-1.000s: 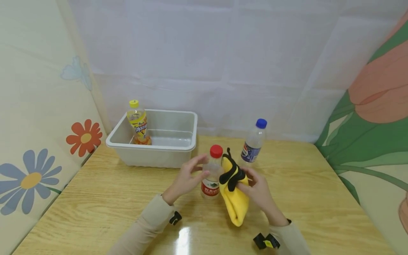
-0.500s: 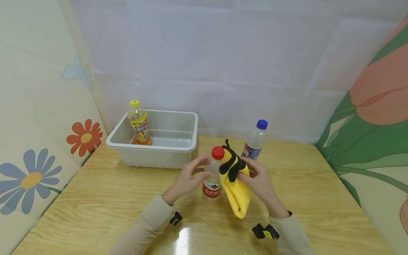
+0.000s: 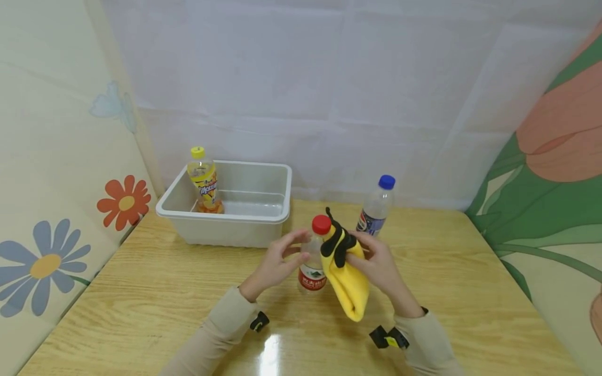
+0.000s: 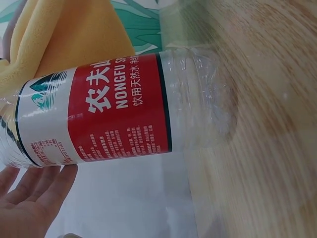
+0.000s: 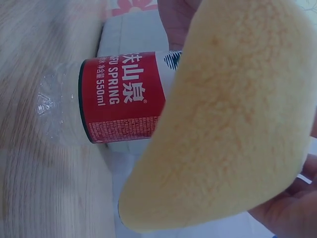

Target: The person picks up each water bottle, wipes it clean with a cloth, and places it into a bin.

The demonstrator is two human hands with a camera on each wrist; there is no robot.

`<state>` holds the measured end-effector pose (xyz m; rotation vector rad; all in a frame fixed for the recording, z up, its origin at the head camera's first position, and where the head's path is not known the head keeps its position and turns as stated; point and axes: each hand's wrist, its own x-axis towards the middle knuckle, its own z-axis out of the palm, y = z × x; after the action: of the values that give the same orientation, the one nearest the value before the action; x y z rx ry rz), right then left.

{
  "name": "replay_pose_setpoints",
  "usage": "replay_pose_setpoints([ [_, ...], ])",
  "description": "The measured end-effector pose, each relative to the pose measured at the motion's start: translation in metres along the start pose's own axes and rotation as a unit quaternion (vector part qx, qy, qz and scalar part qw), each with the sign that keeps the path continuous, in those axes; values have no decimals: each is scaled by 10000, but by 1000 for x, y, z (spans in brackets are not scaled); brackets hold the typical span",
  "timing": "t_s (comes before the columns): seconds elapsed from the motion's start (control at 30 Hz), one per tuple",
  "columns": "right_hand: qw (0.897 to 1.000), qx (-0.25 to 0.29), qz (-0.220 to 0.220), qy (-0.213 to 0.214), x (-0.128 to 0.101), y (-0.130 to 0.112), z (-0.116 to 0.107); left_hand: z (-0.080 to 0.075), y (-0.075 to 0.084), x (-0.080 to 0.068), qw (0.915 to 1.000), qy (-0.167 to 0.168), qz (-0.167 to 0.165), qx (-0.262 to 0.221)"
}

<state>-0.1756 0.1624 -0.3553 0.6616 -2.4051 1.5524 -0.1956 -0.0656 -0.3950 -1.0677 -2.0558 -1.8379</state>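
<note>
A clear plastic water bottle (image 3: 312,275) with a red cap and a red-and-white label stands upright on the table. My left hand (image 3: 277,263) holds its upper part from the left, thumb in front and fingers behind. In my right hand (image 3: 376,261) a folded yellow cloth (image 3: 348,290) with black strips is pinched against the bottle's right side. Its lower end hangs down over the table. The right wrist view has the cloth (image 5: 223,119) covering much of the bottle (image 5: 121,96). Fingers of the left hand (image 4: 34,198) touch the bottle's label (image 4: 119,109) in the left wrist view.
A grey plastic bin (image 3: 235,232) stands at the back left, with a yellow-capped bottle (image 3: 205,185) inside it. Behind the right hand is a blue-capped bottle (image 3: 373,211). A white sheet (image 3: 301,104) hangs behind the wooden table (image 3: 451,292).
The cloth's lower end has risen a little, and my right hand has shifted slightly up and toward the bottle. The left hand stays at the bottle.
</note>
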Motion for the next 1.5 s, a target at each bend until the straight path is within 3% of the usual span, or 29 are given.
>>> replay_pose_setpoints([
  [0.37,9991,-289,-301,15,0,4,5,0,-1,1,9999,12,-116,37],
  [1.1,9995,-304,82,0,-9,19,17,-1,0,0,9999,-5,-150,-85],
  [1.33,9988,-388,275,-91,-12,26,20,-1,29,4,9994,-63,-311,-129],
  [1.5,9989,-308,278,-198,-14,30,21,0,31,4,9994,-61,-313,-123],
])
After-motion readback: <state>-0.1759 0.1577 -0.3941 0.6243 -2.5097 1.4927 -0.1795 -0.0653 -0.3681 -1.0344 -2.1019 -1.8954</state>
